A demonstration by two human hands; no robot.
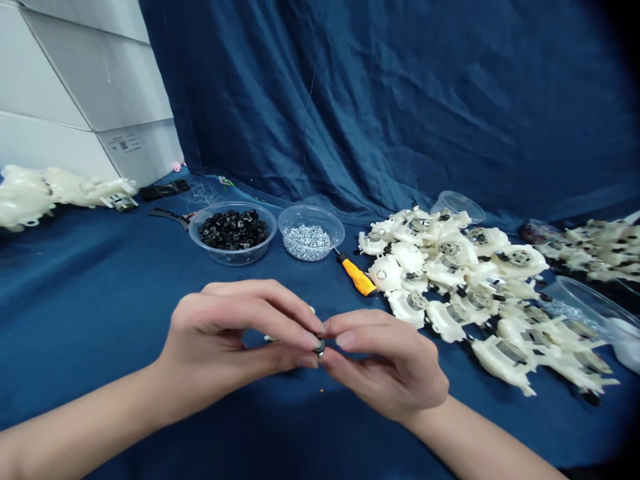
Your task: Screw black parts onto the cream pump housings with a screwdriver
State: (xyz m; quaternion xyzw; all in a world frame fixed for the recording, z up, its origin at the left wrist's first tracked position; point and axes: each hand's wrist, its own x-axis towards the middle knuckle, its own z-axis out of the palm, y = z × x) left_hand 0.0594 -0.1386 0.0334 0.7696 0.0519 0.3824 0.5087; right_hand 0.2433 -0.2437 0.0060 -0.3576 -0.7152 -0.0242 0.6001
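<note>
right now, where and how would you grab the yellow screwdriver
Probably with the right hand, by the thick yellow handle, from the near side: its butt end faces the person, its shaft points at the screw bowl, and a white part crowds its right.

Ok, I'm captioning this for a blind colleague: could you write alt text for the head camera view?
A person's left hand pinches a small dark part, with the right hand at its edge, above a blue cloth. Beyond are clear tubs of black pieces and silvery bits, an orange screwdriver and, to the right, piled cream plastic housings.
</note>
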